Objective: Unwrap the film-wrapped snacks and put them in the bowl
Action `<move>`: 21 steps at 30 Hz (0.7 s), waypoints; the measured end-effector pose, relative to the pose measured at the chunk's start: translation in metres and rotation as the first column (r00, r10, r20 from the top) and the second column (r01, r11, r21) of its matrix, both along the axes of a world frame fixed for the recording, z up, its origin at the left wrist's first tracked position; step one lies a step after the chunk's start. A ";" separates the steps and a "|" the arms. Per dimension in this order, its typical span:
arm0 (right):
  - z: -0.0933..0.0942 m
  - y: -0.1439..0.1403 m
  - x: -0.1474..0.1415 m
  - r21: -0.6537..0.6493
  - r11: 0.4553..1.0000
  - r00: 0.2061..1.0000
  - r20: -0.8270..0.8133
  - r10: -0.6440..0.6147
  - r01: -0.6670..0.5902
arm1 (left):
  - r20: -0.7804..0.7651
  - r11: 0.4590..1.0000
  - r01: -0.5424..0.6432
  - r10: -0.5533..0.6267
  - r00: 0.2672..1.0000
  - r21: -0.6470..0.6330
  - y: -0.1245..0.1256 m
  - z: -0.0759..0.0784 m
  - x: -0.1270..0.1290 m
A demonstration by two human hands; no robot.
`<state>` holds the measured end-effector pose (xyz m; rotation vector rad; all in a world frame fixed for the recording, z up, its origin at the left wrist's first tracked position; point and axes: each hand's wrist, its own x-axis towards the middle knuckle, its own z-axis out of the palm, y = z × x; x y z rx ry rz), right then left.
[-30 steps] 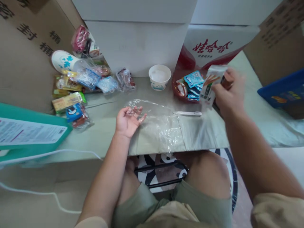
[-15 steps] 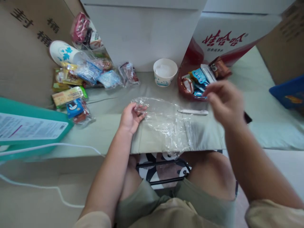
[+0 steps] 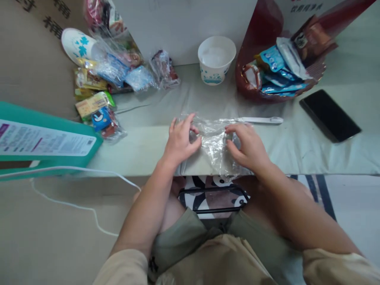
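Note:
A clear plastic bag [image 3: 214, 148] lies crumpled at the front of the cloth-covered table, its lower end reaching the edge. At its left side is my left hand [image 3: 181, 140], thumb and fingers curved and apart, touching the film. My right hand [image 3: 247, 145] is at the bag's right side, thumb and index finger spread with a gap between them. Just beyond my right hand lies a slim white-handled tool [image 3: 263, 120], its narrow end pointing left, partly over or under the film; I cannot tell which.
Behind the bag stands a white paper cup [image 3: 216, 59]. Right of it are a dark red bowl [image 3: 252, 91] of wrapped snacks and a black phone [image 3: 331, 114]. Several snack packets [image 3: 111, 75] pile up at left, near a teal container [image 3: 53, 136] and a white cable [image 3: 89, 169].
My right hand has come from beside the red bowl to the bag's right side. The bag is gathered more narrowly between both hands. The view has tilted down, showing the whole phone.

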<state>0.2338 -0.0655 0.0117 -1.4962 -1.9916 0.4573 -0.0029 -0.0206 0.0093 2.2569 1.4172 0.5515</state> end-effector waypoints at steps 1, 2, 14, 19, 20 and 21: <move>-0.001 0.002 0.003 0.010 0.998 0.998 0.016 -0.055 0.055 | -0.016 1.000 -0.011 0.011 1.000 -0.004 0.002 0.001 0.002; -0.003 0.004 0.006 0.019 0.996 0.995 0.026 -0.093 0.093 | -0.023 1.000 -0.011 0.011 1.000 -0.006 0.004 0.003 0.003; -0.002 0.027 0.034 0.098 0.970 0.974 0.034 -0.225 0.221 | 0.235 0.976 0.063 -0.013 0.972 -0.208 0.016 0.005 -0.003; 0.009 0.002 0.057 -0.017 0.940 0.920 -0.215 0.329 -0.340 | 0.704 0.938 -0.146 0.334 0.626 -0.315 0.023 -0.001 -0.020; 0.006 -0.002 0.058 -0.048 0.914 0.903 -0.181 0.389 -0.404 | 0.737 0.909 -0.217 0.416 0.532 -0.357 0.024 -0.002 -0.022; 0.002 -0.006 0.057 -0.087 0.900 0.901 -0.120 0.417 -0.428 | 0.756 0.876 -0.275 0.481 0.445 -0.396 0.025 -0.002 -0.023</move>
